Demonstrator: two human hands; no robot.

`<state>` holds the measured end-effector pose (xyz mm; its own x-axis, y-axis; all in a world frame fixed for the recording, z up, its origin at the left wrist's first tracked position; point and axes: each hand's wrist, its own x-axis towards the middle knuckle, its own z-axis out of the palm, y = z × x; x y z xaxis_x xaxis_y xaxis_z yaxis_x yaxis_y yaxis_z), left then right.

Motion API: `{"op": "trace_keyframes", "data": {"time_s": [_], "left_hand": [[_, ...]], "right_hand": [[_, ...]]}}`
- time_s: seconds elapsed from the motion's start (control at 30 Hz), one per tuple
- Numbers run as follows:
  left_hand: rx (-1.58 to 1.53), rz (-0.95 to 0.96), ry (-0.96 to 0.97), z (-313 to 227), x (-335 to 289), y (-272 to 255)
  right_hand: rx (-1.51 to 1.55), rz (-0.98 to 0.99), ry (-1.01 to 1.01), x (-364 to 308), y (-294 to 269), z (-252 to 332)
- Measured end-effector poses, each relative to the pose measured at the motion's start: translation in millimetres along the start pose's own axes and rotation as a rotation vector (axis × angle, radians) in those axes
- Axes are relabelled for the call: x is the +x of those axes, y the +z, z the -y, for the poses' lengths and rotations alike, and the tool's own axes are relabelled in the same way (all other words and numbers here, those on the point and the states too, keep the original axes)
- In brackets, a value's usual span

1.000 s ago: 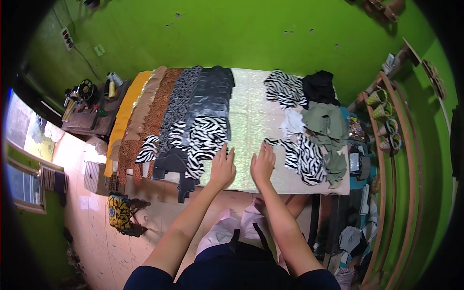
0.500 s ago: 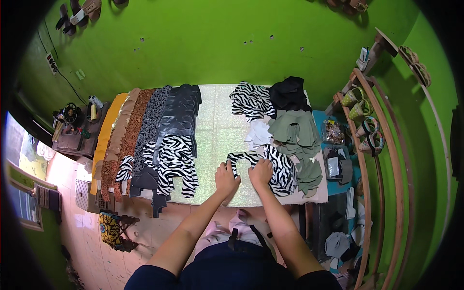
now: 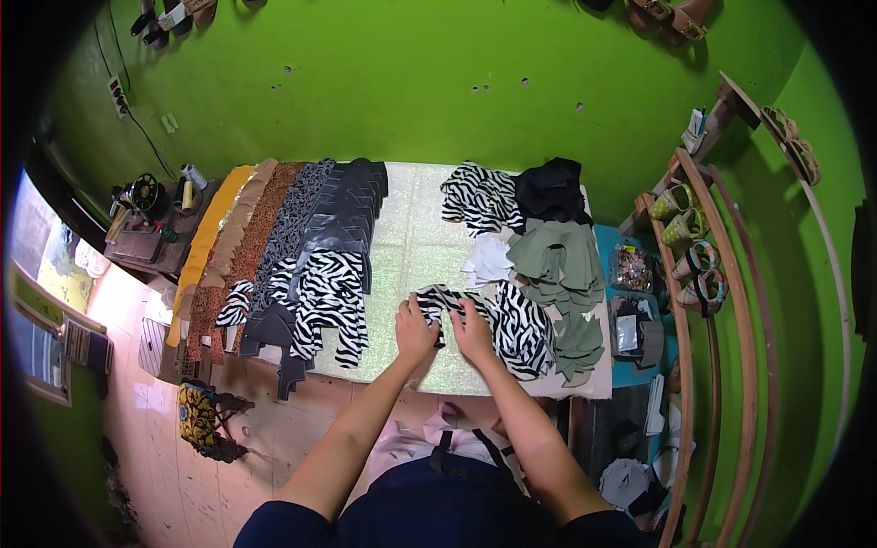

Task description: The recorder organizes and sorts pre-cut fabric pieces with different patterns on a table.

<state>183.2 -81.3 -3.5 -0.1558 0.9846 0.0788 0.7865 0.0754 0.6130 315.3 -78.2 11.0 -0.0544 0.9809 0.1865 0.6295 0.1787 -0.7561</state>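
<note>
Black-and-white zebra-print strip is spanned crosswise by left hand and right hand, fingers bent; pinching cannot be confirmed.

A bright green wall rises before me at twelve o'clock, pocked with small holes. The pale-topped table stands close to it, in front of me. On my ten, a power strip hangs on the wall. Daylight comes through a bright opening at nine, whitening the pinkish tiled floor nearby. A stool with a yellow-and-black patterned seat sits at my eight; a wooden rack leans at my three.
</note>
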Motion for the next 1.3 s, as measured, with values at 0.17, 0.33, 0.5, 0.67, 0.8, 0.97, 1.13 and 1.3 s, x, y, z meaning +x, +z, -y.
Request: {"op": "trace_keyframes", "data": {"time_s": [0.17, 0.33, 0.5, 0.67, 0.8, 0.97, 1.13, 1.3], "left_hand": [[-0.201, -0.100, 0.037, 18.7, -13.5, -28.9], [-0.136, -0.084, 0.135, 34.9, -26.8, -50.0], [-0.064, 0.156, 0.116, 55.9, -51.5, -52.5], [0.093, 0.149, 0.269, 55.3, -65.7, -44.7], [0.241, 0.048, 0.337, 33.6, -69.2, -38.0], [0.070, 0.103, 0.472, 1.1, -59.6, -7.5], [0.038, 0.179, 0.520, -40.1, -52.7, 26.7], [0.050, 0.273, 0.524, -68.7, -47.5, 47.4]], "right_hand": [[0.320, -0.039, 0.033, -11.1, 12.2, 14.7], [0.245, -0.193, 0.112, -26.6, 24.3, 22.2], [0.096, -0.175, 0.273, -62.6, 31.1, 32.4], [-0.290, -0.314, 0.150, -91.8, 41.3, 14.3], [-0.508, -0.412, 0.242, -87.3, 12.9, 14.2], [-0.624, -0.502, 0.419, -65.5, -39.9, -24.9], [-0.718, -0.349, 0.468, -37.1, -71.6, -48.7], [-0.739, -0.236, 0.409, -31.0, -67.1, -43.6]]}}
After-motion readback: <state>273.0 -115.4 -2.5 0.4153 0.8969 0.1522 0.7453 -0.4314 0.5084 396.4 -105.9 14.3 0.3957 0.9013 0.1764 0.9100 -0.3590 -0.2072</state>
